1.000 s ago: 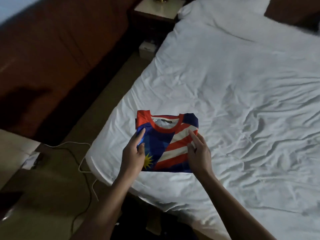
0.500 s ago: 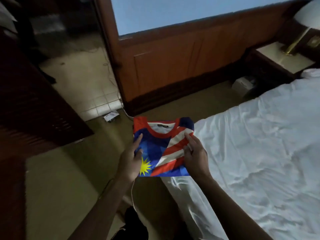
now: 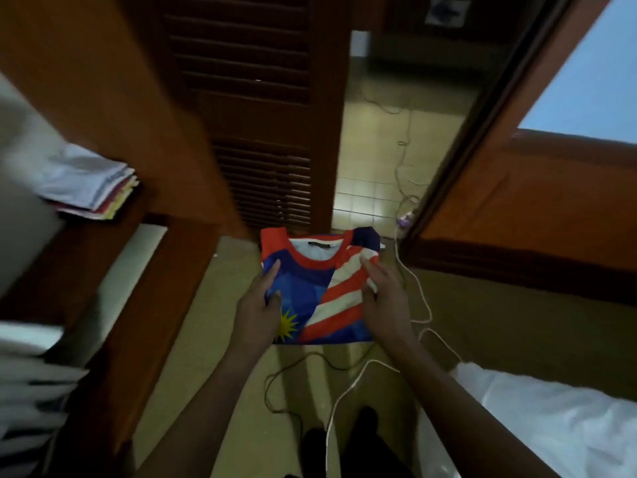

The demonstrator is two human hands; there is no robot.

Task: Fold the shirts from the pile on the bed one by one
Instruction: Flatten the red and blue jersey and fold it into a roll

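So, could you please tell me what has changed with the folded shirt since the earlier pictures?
The folded flag-print shirt has left the bed: the person turned left with it, and it is now held over the floor, before the louvred door. Unchanged: the left hand and right hand grip its side edges, and it stays folded, collar away.
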